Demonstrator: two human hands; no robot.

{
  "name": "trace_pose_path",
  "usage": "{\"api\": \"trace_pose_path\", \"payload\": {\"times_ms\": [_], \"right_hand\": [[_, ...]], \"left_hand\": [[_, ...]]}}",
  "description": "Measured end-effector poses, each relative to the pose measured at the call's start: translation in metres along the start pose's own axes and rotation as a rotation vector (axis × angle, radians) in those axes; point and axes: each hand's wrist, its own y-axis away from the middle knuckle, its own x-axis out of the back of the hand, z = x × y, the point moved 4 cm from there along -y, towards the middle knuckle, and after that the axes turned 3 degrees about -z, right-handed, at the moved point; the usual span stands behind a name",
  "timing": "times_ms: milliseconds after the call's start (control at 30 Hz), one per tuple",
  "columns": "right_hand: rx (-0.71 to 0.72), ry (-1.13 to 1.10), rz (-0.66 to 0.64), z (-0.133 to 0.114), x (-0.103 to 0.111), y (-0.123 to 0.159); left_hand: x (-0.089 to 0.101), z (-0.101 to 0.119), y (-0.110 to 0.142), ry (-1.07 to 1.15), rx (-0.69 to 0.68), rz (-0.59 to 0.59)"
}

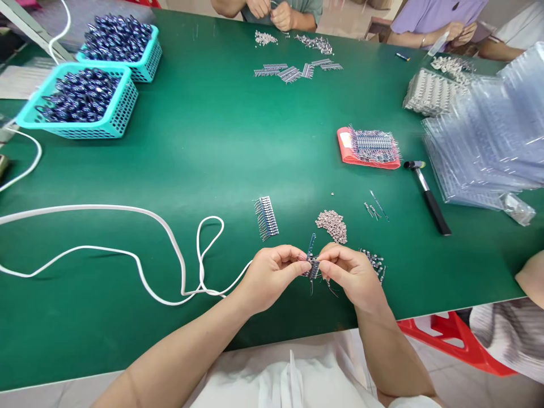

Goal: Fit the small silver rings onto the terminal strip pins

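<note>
Between my two hands is a narrow blue strip (311,245) with small wired parts along it. My left hand (274,275) is closed in a pinch on its left side. From the right, the thumb and fingertips of my right hand (351,275) pinch at the same strip; any small part between them is too tiny to make out. Just beyond my hands lies a pile of small pinkish-beige pieces (332,226). A similar strip set with a row of wired parts (267,217) rests to the left. Loose wired parts (376,262) lie partly behind my right hand.
A black-handled hammer (433,207), a red band-wrapped bundle of strips (369,148) and stacked clear plastic trays (480,141) are on the right. White cables (140,212) loop across the left. Turquoise baskets (121,110) hold dark blue looped parts. Co-workers' hands (280,15) work across the table.
</note>
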Motion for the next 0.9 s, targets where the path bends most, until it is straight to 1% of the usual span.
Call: {"api": "trace_pose_path", "payload": {"times_ms": [100,267,333,400,500,567,700,733,767,833,900], "right_hand": [[-0.062,-0.016,-0.048,0.004,0.001,0.000],[-0.113,-0.042,-0.162,0.006,0.003,0.001],[-0.116,0.011,-0.176,0.002,0.004,0.002],[-0.098,0.152,-0.159,-0.002,0.006,0.003],[-0.047,0.481,-0.078,-0.009,0.008,0.005],[-0.019,0.682,-0.043,-0.011,0.009,0.006],[0.013,0.943,-0.112,-0.012,0.009,0.006],[0.018,1.001,-0.108,-0.013,0.011,0.004],[0.024,1.065,-0.079,-0.014,0.014,0.001],[0.036,1.214,0.028,-0.016,0.022,-0.007],[0.096,1.351,0.109,-0.015,0.027,-0.016]], "left_hand": [[0.000,0.001,0.000,-0.084,0.006,-0.057],[-0.002,0.003,0.002,-0.134,0.067,-0.209],[-0.001,0.004,0.002,-0.168,0.080,-0.223],[0.003,0.004,0.000,-0.257,0.089,-0.185],[0.011,0.006,-0.003,-0.392,0.063,-0.084],[0.015,0.008,-0.005,-0.446,0.036,-0.028],[0.017,0.011,-0.006,-0.479,0.016,0.011],[0.017,0.012,-0.006,-0.478,0.013,0.016],[0.017,0.012,-0.006,-0.475,0.010,0.022],[0.018,0.011,-0.006,-0.468,0.007,0.033],[0.019,0.011,-0.007,-0.458,0.008,0.037]]}}
